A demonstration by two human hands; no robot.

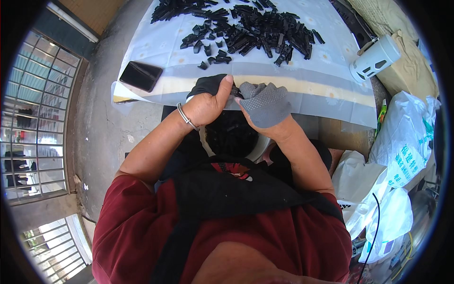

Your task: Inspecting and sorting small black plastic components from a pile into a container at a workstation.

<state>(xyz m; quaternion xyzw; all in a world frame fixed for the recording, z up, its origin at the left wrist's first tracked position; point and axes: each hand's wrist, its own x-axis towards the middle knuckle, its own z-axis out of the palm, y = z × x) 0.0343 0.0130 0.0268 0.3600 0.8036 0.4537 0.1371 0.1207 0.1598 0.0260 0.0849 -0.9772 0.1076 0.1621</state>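
Note:
Both hands meet over the near edge of the table, closed around a small black plastic piece [238, 93]. My left hand [206, 100] wears a black glove that leaves the thumb bare, and a metal bangle circles that wrist. Its thumb points up beside the piece. My right hand [266, 105], in a grey glove with small dots, pinches the piece from the other side. Fingers hide most of it, so its exact shape cannot be made out. Just below the hands, a light-coloured bucket [259, 152] holds dark contents between my legs.
Many black plastic pieces [265, 33] lie heaped on the table's flowered cover [326, 71]. A black phone [141, 76] rests at the left edge, and a white tumbler [376, 57] lies tilted at the right. White plastic bags [402, 137] crowd the right side.

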